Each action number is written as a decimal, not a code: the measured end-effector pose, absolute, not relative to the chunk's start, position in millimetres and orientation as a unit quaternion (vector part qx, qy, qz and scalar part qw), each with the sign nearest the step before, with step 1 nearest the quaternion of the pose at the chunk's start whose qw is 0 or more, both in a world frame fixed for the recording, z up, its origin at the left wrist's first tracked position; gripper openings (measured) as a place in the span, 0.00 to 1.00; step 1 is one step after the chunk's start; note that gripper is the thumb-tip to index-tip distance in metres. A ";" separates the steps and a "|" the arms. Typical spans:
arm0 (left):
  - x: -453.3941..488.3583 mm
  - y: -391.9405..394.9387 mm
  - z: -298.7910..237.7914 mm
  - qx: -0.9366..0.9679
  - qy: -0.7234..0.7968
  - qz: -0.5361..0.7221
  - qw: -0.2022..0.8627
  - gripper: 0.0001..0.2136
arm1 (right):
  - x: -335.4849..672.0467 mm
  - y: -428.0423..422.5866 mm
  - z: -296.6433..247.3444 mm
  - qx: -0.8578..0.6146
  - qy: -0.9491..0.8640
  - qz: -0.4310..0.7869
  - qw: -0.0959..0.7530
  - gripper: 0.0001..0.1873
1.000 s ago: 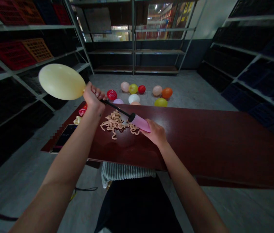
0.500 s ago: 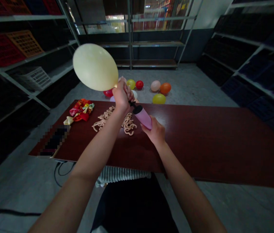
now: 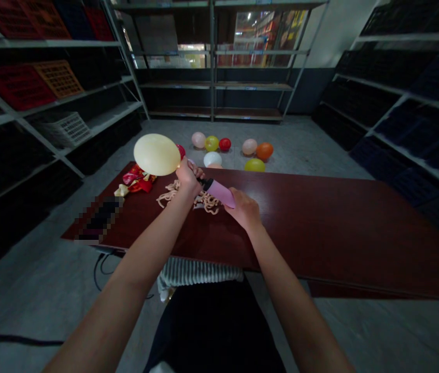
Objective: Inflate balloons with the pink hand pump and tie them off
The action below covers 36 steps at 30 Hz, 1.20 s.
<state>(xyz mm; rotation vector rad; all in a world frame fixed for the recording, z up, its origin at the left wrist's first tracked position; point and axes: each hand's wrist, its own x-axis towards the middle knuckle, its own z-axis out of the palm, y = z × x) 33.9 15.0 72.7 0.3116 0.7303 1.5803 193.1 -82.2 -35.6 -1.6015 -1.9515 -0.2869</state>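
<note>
1. The left hand (image 3: 188, 176) is closed in a fist around the neck of a pale yellow balloon (image 3: 157, 154), where that neck meets the black tip of a pink hand pump (image 3: 219, 191).
2. The right hand (image 3: 244, 210) is wrapped around the rear end of the pump, fingers curled shut on its pink barrel.
3. The balloon is inflated and sticks out to the left of the left fist, held in the air above the far left part of the dark red table (image 3: 339, 228).
4. The pump slants from the right hand up and to the left into the left fist, hanging just above the tabletop.
5. Under the hands lies a heap of limp, cream-coloured uninflated balloons (image 3: 206, 201) on the table.
6. Further left on the table sits a small pile of red and yellow uninflated balloons (image 3: 137, 178), and beside it, near the left edge, a blurred-out dark flat object (image 3: 100, 220).
7. On the grey floor beyond the table rest several inflated balloons (image 3: 256, 165) in pink, yellow, red, white and orange.
8. Metal shelving (image 3: 48, 114) lines both sides and the back wall; the left shelves hold red, orange and white crates (image 3: 61, 77).
</note>
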 end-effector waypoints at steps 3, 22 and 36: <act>15.9 14.5 73.2 0.134 0.310 0.702 0.626 0.22 | 191.8 -83.4 -34.2 -0.593 -0.746 -0.117 0.281 0.21; -2.9 29.9 180.5 0.328 0.242 0.715 0.569 0.28 | 201.6 -80.4 -45.3 -0.593 -0.692 -0.108 0.397 0.25; 86.8 2.7 95.2 0.283 0.275 0.691 0.606 0.28 | 205.0 -79.1 -47.4 -0.620 -0.675 -0.120 0.382 0.24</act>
